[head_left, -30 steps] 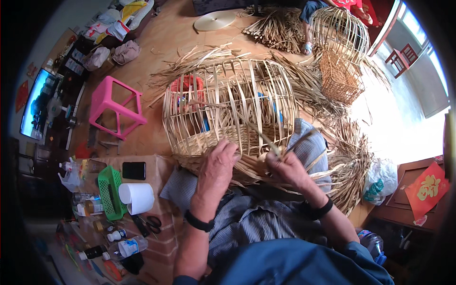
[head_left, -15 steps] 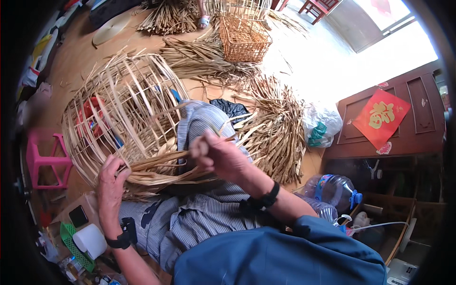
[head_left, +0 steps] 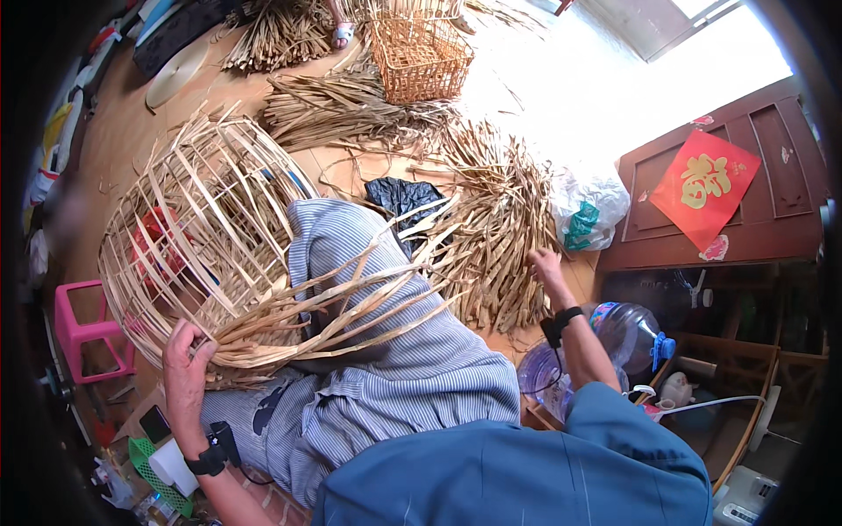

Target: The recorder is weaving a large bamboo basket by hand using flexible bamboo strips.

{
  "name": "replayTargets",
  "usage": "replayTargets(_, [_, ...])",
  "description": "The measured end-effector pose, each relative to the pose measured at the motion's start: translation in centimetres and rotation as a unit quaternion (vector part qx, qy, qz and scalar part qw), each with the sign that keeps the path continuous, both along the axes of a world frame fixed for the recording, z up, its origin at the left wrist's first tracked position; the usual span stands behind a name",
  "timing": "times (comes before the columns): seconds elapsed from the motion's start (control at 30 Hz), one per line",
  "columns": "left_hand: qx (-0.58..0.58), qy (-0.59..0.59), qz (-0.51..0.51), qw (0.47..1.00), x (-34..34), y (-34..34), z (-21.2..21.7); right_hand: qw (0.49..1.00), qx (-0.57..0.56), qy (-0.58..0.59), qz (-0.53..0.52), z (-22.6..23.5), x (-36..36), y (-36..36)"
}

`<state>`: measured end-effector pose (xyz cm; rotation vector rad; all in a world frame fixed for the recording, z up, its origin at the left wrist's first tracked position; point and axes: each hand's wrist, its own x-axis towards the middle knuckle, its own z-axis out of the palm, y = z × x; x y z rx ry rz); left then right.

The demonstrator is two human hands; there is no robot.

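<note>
A large open-ribbed basket [head_left: 206, 219] of pale strips lies tilted against my left knee, its near rim worked with dried leaf strips. My left hand [head_left: 184, 361] is closed on the strips at that rim, thumb and fingers pinched. Long loose ends [head_left: 377, 302] fan out from there to the right across my striped trousers. My right hand [head_left: 550, 273] is stretched out to the right edge of a heap of dried leaf strips [head_left: 491, 237]. Its fingers are curled together; what lies between them, if anything, is too small to make out.
Beyond the heap stand a small woven basket [head_left: 421, 66] and another bundle of strips [head_left: 342, 110]. Black plastic [head_left: 405, 203] and a white plastic bag [head_left: 589, 206] flank the heap. Large clear bottles [head_left: 627, 333] stand near my right arm. A pink stool [head_left: 88, 333] is at left.
My right hand has moved from the strips by the basket rim out to the right-hand heap. The strip ends now spread over my leg. My left hand stays at the rim.
</note>
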<state>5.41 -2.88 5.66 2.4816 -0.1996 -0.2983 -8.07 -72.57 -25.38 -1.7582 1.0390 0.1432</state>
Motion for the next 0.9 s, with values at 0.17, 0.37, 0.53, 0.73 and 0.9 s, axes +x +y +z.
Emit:
replayTargets(0.17, [-0.003, 0.007, 0.012, 1.000, 0.0, -0.1, 0.2, 0.986, -0.018, 0.115, 0.116, -9.7, -3.2, 4.9])
replayTargets(0.37, [0.001, 0.028, 0.031, 0.999, 0.2, -0.2, 0.2, 0.930, -0.212, 0.128, 0.271, -12.5, -0.8, 9.3])
replayTargets(0.53, [-0.002, 0.032, 0.038, 0.999, 0.0, -0.3, 0.3, 0.920, -0.205, 0.183, 0.280, -12.7, 1.6, 9.1])
replayTargets(0.73, [0.008, 0.031, 0.031, 0.999, 0.3, -0.6, 0.5, 0.932, -0.287, 0.000, 0.220, -10.6, 2.9, 8.3])
replayTargets(0.9, [-0.004, 0.015, 0.036, 0.999, 0.1, -0.8, 0.4, 0.909, -0.368, -0.122, 0.152, -5.4, 2.4, 6.1])
